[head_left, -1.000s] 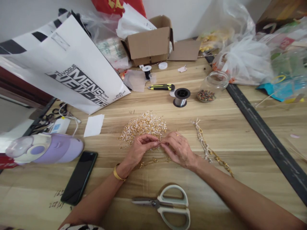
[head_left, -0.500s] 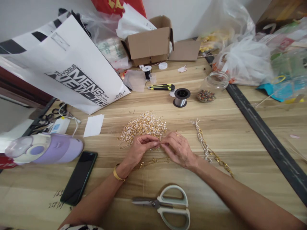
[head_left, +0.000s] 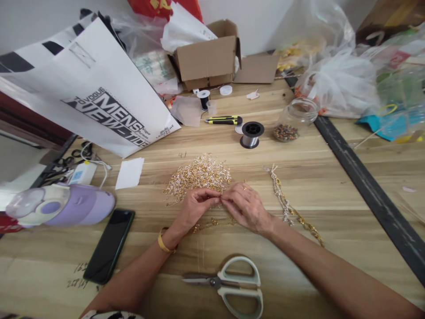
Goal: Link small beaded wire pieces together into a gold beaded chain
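My left hand (head_left: 195, 205) and my right hand (head_left: 247, 206) meet fingertip to fingertip at the near edge of a pile of small gold and silver clasps (head_left: 199, 175). Both are closed in a pinch. Whatever lies between the fingertips is too small to make out. Just below the hands, a thin gold chain (head_left: 214, 222) with small pieces on it lies on the wood. To the right of my right hand rest chains in silver and gold (head_left: 283, 201). Scissors with pale handles (head_left: 237, 283) lie nearer to me, apart from both hands.
Behind the pile are a wire spool (head_left: 251, 135), a yellow-black utility knife (head_left: 224, 120) and a glass jar of beads (head_left: 294, 122). On the left lie a phone (head_left: 109, 246) and a purple bottle (head_left: 73, 204), with a large white bag (head_left: 109, 88) beyond. A cardboard box (head_left: 207, 60) stands at the back.
My left thumb and fingers have drawn slightly closer together at the pinch. Both hands stay in nearly the same place, and the objects on the table have not moved.
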Demonstrator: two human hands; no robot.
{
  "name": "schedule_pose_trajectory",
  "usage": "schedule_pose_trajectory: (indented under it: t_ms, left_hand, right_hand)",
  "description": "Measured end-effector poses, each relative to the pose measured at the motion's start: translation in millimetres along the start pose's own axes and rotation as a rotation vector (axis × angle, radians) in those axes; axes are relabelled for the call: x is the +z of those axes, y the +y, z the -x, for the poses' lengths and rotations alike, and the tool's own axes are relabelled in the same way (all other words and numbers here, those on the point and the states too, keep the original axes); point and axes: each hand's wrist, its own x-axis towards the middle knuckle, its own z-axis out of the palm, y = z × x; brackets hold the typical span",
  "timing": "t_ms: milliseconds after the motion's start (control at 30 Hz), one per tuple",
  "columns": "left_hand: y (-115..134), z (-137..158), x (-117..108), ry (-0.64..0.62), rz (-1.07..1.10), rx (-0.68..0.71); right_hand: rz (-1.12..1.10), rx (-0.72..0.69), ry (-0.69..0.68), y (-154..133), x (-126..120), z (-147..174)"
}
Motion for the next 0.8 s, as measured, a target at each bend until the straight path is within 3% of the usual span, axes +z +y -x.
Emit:
schedule_pose_trajectory:
  t_ms: [800]
  left_hand:
    - [-2.5,2.1,0.3,-0.004,-0.079,0.081]
  right_hand:
    - [0.043,0.001,-0.025,-1.0,-0.4,-1.8]
